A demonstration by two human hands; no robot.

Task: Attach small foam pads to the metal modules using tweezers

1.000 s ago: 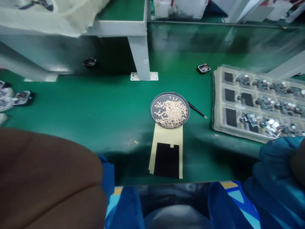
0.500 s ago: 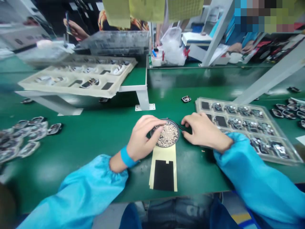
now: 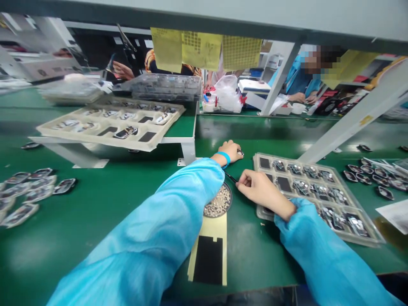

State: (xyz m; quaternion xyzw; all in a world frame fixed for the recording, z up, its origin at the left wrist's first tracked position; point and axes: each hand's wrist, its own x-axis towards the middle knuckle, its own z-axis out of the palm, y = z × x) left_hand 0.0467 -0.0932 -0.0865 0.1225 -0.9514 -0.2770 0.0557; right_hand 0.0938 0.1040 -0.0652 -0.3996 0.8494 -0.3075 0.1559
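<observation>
My left hand (image 3: 232, 151) reaches forward over the green bench, its fingers closed around a small watch-like case (image 3: 240, 152) with a silver rim. Most of that case is hidden by the fingers. Between thumb and fingertips, my right hand (image 3: 255, 185) pinches a thin black tool (image 3: 230, 176), whose exact kind I cannot make out. The tool points left, above a round dish (image 3: 231, 204) of tiny pale and dark parts. My left sleeve covers part of this dish. Below it lies a yellow sheet (image 3: 224, 259) bearing a black rectangle (image 3: 208, 260).
A compartment tray (image 3: 314, 199) of small assemblies lies right of my right hand. Loose cases lie in groups at far left (image 3: 40, 189) and far right (image 3: 379, 172). A raised shelf carries another tray (image 3: 146, 146). A slanted post (image 3: 344, 117) stands behind. Co-workers sit across the bench.
My left hand has left the dish and moved forward to the lone case, closing on it. My right hand still holds the black tool beside the dish. The view has tilted upward.
</observation>
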